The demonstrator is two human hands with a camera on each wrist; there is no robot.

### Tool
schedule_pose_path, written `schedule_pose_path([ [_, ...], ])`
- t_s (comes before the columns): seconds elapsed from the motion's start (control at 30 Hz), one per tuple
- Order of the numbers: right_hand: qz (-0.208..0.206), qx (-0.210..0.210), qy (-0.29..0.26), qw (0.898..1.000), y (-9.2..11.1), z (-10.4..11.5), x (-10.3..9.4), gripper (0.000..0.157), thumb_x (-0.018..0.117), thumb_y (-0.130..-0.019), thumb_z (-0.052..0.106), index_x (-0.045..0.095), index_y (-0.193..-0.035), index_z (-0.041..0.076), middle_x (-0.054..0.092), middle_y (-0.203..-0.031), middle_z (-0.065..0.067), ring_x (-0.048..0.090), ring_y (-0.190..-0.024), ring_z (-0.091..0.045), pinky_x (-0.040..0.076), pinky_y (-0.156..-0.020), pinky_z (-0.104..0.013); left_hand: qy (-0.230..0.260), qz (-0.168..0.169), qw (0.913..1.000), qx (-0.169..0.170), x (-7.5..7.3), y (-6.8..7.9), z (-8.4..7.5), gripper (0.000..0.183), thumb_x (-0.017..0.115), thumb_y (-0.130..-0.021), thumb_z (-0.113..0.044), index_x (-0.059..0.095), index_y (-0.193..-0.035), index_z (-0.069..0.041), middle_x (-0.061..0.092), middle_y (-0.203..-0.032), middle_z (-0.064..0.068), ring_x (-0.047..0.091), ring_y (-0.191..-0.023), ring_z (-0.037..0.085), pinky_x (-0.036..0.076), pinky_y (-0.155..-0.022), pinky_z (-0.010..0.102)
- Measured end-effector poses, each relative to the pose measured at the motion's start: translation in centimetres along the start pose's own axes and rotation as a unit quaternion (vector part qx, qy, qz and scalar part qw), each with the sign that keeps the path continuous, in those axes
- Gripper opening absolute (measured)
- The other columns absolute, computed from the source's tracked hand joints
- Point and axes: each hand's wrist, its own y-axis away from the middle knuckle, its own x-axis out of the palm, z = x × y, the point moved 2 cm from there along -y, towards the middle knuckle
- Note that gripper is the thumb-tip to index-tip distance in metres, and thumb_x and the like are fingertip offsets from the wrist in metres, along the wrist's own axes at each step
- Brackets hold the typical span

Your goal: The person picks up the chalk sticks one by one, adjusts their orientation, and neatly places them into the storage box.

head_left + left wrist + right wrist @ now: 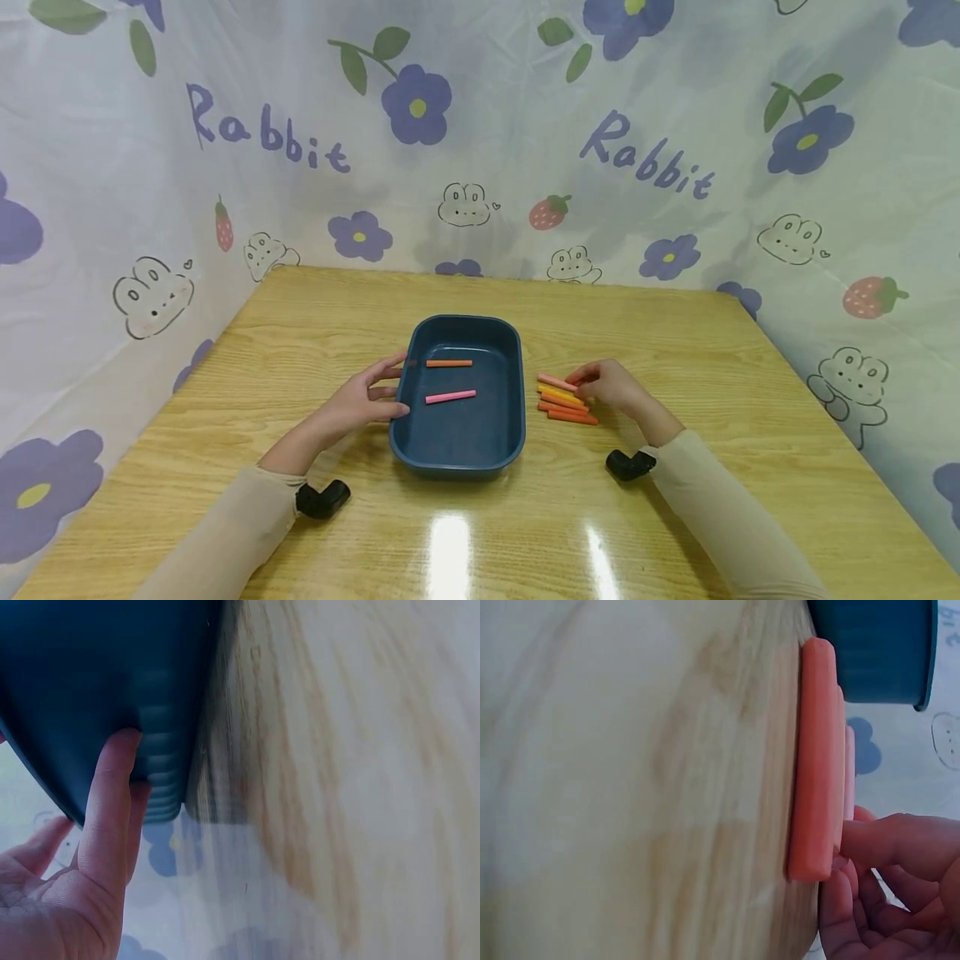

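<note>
A dark blue rectangular tray (457, 462) stands on the table; an orange crayon (449, 363) and a pink crayon (450, 397) lie apart inside it. My left hand (367, 396) holds the tray's left side, thumb over the rim and other fingers against the outer wall. To the right of the tray lies a row of several crayons: a pink one (557, 382) at the back, then yellow (558, 393), orange and an orange-red one (572, 417) in front. My right hand (609, 387) pinches the right end of the back pink crayon, its fingertips partly hidden behind the row in the right wrist view.
The light wooden table (645, 333) reaches back to a curtain (510, 150) printed with rabbits, flowers and strawberries. A black wrist-worn device (322, 499) sits at the left cuff and another (630, 465) at the right cuff. Bright reflections lie on the front of the table.
</note>
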Motion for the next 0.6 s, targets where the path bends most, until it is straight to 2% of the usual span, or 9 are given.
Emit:
schedule_pose_path([
  [0.2,-0.010,-0.003,-0.021,1.000,-0.2,-0.3,-0.3,0.024,0.063,-0.085,0.001,0.066,-0.108,-0.004,0.064,-0.098,-0.012,0.053,-0.078,-0.019,0.045,-0.066,-0.028,0.000,0.002,1.0000,0.000,-0.1,0.0,-0.1,0.082,0.067,-0.083,-0.005,0.019,-0.149,-0.011,0.025,-0.142,0.026,0.038,-0.123,0.044,0.051,-0.080,0.042],
  [0.33,-0.017,-0.002,-0.042,0.999,-0.2,0.1,-0.7,0.025,0.062,-0.087,0.001,0.065,-0.111,-0.004,0.063,-0.103,-0.014,0.049,-0.079,-0.021,0.041,-0.065,-0.029,-0.003,0.004,1.0000,0.001,-0.1,0.1,-0.1,0.083,0.069,-0.083,-0.007,0.019,-0.149,-0.011,0.025,-0.142,0.026,0.038,-0.123,0.044,0.051,-0.080,0.042],
  [0.43,-0.021,-0.005,-0.049,0.999,-0.3,0.6,-1.1,0.025,0.061,-0.087,0.001,0.065,-0.111,-0.004,0.063,-0.103,-0.016,0.052,-0.082,-0.023,0.043,-0.068,-0.031,-0.005,0.004,1.0000,0.001,-0.1,0.1,-0.2,0.083,0.069,-0.082,-0.008,0.019,-0.149,-0.011,0.025,-0.142,0.026,0.039,-0.123,0.044,0.051,-0.080,0.041],
  [0.6,-0.021,-0.010,-0.067,0.997,-0.5,1.5,-1.4,0.026,0.061,-0.087,0.002,0.065,-0.112,-0.004,0.064,-0.104,-0.016,0.056,-0.090,-0.024,0.044,-0.084,-0.041,-0.006,0.001,1.0000,-0.002,-0.2,0.0,-0.2,0.083,0.069,-0.082,-0.008,0.019,-0.149,-0.012,0.026,-0.141,0.025,0.040,-0.122,0.042,0.051,-0.080,0.041],
])
